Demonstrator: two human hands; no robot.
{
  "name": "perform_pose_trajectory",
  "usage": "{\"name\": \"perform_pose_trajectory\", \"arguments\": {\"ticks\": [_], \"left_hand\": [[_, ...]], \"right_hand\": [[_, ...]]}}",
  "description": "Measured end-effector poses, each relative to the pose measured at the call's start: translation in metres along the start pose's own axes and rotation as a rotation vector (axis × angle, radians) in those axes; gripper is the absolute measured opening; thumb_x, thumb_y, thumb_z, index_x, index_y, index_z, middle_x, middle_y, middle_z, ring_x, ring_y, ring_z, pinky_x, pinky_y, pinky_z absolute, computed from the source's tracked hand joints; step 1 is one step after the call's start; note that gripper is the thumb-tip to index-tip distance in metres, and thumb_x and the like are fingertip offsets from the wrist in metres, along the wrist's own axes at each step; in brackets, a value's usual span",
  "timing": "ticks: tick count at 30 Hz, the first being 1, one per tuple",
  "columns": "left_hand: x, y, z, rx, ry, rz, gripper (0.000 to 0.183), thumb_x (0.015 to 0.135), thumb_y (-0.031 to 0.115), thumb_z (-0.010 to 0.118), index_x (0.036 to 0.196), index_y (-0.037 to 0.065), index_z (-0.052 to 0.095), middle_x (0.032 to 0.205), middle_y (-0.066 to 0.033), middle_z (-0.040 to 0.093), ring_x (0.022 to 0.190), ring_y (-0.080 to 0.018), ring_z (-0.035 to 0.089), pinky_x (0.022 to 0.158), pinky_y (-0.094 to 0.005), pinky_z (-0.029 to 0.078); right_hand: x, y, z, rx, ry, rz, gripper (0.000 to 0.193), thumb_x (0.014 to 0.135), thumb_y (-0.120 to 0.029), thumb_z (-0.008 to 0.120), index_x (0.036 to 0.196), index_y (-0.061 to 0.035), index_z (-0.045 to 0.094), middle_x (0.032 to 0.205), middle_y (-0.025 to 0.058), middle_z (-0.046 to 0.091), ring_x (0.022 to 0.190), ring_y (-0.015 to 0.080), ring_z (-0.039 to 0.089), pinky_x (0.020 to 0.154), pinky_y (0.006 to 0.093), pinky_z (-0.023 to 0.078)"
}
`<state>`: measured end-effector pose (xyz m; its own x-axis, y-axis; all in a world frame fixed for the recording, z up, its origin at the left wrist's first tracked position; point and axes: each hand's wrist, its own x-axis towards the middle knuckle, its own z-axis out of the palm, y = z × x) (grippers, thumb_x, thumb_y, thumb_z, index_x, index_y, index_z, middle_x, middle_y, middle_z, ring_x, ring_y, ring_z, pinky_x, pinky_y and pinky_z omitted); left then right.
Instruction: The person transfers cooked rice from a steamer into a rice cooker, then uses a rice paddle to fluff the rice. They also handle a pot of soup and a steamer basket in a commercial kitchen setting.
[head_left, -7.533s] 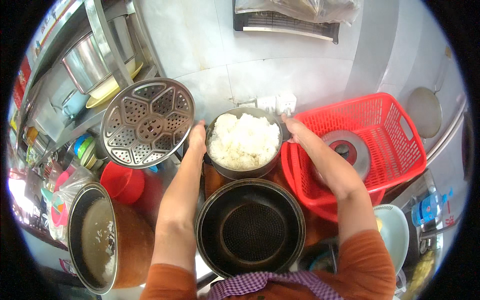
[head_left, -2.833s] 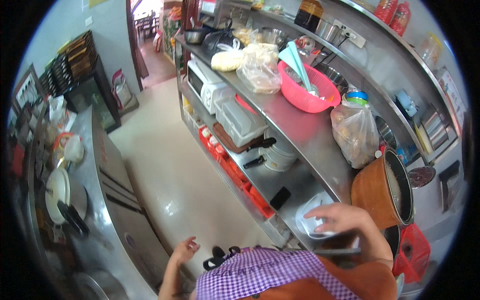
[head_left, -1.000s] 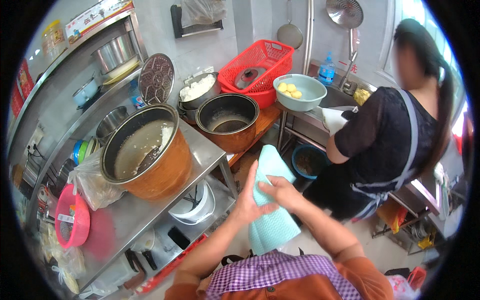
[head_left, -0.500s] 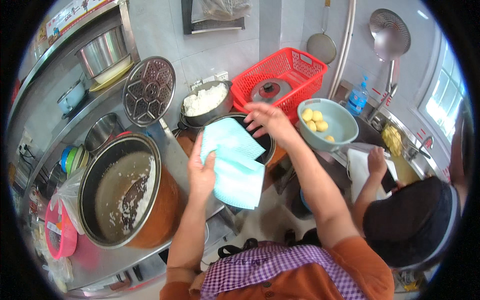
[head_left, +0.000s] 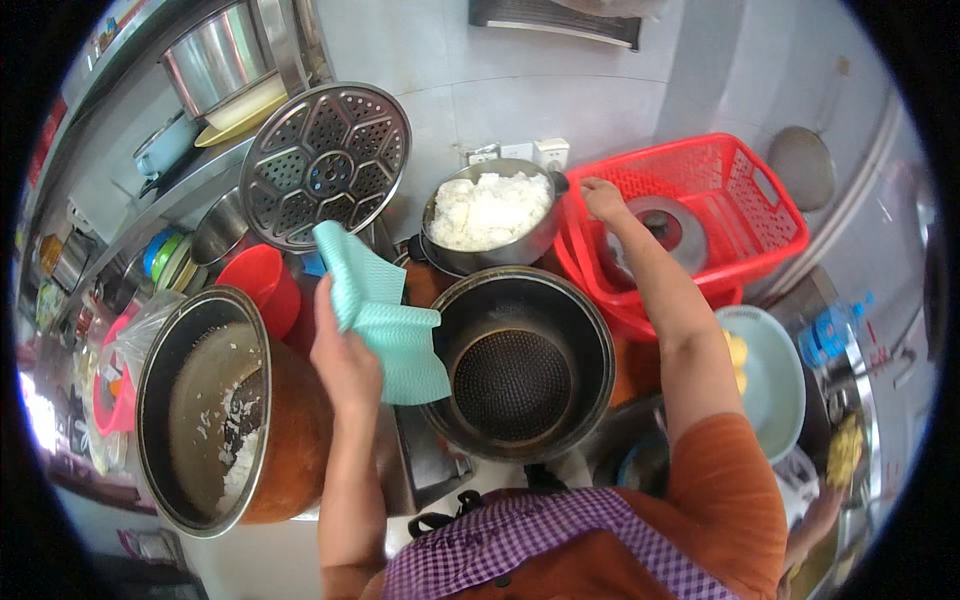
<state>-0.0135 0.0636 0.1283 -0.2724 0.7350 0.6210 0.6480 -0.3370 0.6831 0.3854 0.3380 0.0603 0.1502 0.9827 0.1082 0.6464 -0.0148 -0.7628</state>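
Note:
A turquoise dishcloth (head_left: 385, 315) with a wavy pattern hangs from my left hand (head_left: 345, 358), which is closed round its edge. The cloth droops over the left rim of a dark, empty-looking pot (head_left: 515, 385) in front of me. My right hand (head_left: 603, 200) reaches forward over the left rim of a red plastic basket (head_left: 735, 160). Its fingers are curled together; whether they grip anything is hidden. Close to their left stands a metal pot (head_left: 525, 235) heaped with white rice (head_left: 490, 210). A lid with a red knob (head_left: 660, 235) lies inside the basket.
A large brown pot (head_left: 295, 440) with rice remnants stands at left, by a red bowl (head_left: 265, 285). Behind them rises a perforated steamer plate (head_left: 325, 165). A pale basin (head_left: 765, 380) holds yellow, peeled-looking pieces. Another person's arm (head_left: 815, 520) shows at lower right.
My right hand has left the cloth's side and stretched forward to the basket's rim. My left hand has swung the cloth leftward, uncovering the dark pot. The view has shifted left.

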Motion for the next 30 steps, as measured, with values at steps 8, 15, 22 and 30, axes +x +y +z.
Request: {"name": "perform_pose_trajectory", "arguments": {"ticks": [8,15,22,30], "left_hand": [[0.103,-0.136,0.157,0.585,-0.304,-0.286,0.031,0.075,0.002,0.052,0.105,-0.002,0.059,0.103,-0.0283,0.061,0.095,-0.0437,0.060,0.081,-0.0508,0.048],[0.146,-0.178,0.227,-0.204,-0.305,-0.967,0.037,0.084,0.015,0.044,0.107,-0.012,0.058,0.104,-0.0214,0.061,0.091,-0.0308,0.060,0.074,-0.0435,0.046],[0.166,-0.209,0.244,-0.298,-0.473,-1.079,0.065,0.093,0.038,0.044,0.135,-0.011,0.035,0.141,-0.0251,0.037,0.129,-0.0319,0.039,0.105,-0.0408,0.029],[0.161,-0.205,0.263,-0.506,-0.414,-0.997,0.055,0.097,0.035,0.043,0.126,-0.011,0.044,0.126,-0.0214,0.052,0.106,-0.0302,0.056,0.085,-0.0423,0.046]], "right_hand": [[0.056,-0.004,0.027,0.388,-0.218,0.209,0.043,0.096,-0.030,0.046,0.128,-0.0006,0.048,0.106,0.0130,0.060,0.067,0.0191,0.062,0.054,0.0306,0.055],[0.065,-0.009,0.018,0.313,-0.307,0.362,0.035,0.094,-0.023,0.047,0.121,-0.0007,0.047,0.098,0.0099,0.057,0.065,0.0179,0.058,0.051,0.0313,0.055],[0.076,-0.004,0.021,0.491,-0.432,0.338,0.032,0.095,-0.021,0.046,0.122,-0.0034,0.045,0.107,0.0107,0.052,0.073,0.0204,0.056,0.060,0.0363,0.055],[0.077,0.007,0.022,0.609,-0.470,0.272,0.041,0.096,-0.019,0.044,0.132,0.0001,0.038,0.111,0.0125,0.051,0.069,0.0198,0.055,0.057,0.0350,0.054]]}}
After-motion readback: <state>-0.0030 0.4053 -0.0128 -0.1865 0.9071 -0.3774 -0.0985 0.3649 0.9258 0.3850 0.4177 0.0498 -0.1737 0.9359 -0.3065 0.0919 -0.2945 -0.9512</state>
